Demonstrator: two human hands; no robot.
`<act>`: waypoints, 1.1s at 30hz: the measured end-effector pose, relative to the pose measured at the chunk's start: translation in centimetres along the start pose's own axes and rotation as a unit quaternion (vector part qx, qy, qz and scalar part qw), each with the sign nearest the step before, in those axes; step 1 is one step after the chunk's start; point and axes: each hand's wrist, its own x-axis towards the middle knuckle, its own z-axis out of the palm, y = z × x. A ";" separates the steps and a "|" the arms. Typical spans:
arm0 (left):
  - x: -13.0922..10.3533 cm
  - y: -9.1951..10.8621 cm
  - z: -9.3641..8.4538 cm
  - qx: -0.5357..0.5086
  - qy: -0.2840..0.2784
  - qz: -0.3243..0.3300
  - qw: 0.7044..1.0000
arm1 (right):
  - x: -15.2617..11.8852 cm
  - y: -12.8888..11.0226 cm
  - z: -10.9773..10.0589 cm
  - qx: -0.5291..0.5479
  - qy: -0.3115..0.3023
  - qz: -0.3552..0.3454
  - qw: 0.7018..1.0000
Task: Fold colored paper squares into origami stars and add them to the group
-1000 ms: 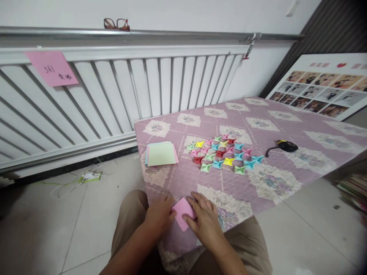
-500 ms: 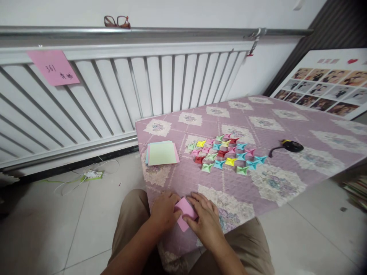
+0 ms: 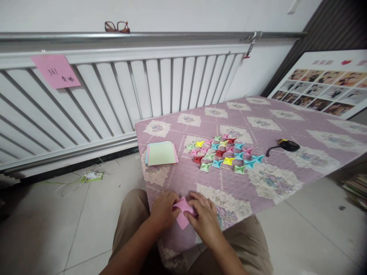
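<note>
A partly folded piece of pink paper (image 3: 183, 219) lies on the table's near edge, one corner pointing toward me. My left hand (image 3: 164, 207) grips its left side, thumb on top. On the opposite side my right hand (image 3: 204, 214) pinches the paper between thumb and curled fingers. The fingertips hide parts of the folds. Beyond my hands, several small folded paper shapes (image 3: 220, 153) in green, yellow, pink, red and blue stand in slanting rows. To their left lies a stack of square paper sheets (image 3: 162, 153), pale green on top.
A purple floral tablecloth (image 3: 183, 181) covers the table. A black object with a short tail (image 3: 289, 146) lies at right. Behind stands a white radiator (image 3: 114, 95) with a pink note (image 3: 59, 72); glasses (image 3: 117, 27) rest on its pipe. A photo board (image 3: 318, 86) leans at back right.
The pink paper's upper part has changed shape between my thumbs, its flaps now drawn out to the sides. Both hands stay in nearly the same place. The view has shifted slightly.
</note>
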 end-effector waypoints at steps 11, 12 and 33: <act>-0.6 -0.4 0.0 0.008 -0.002 0.034 0.999 | -0.2 -0.1 0.0 -0.004 0.006 -0.006 1.000; -0.7 -0.3 0.0 0.012 -0.005 0.034 0.999 | -0.2 -0.1 0.0 -0.004 0.008 -0.005 1.000; -0.9 -0.9 0.6 0.020 0.040 0.074 0.996 | -0.6 0.0 -0.3 0.006 0.027 -0.058 0.998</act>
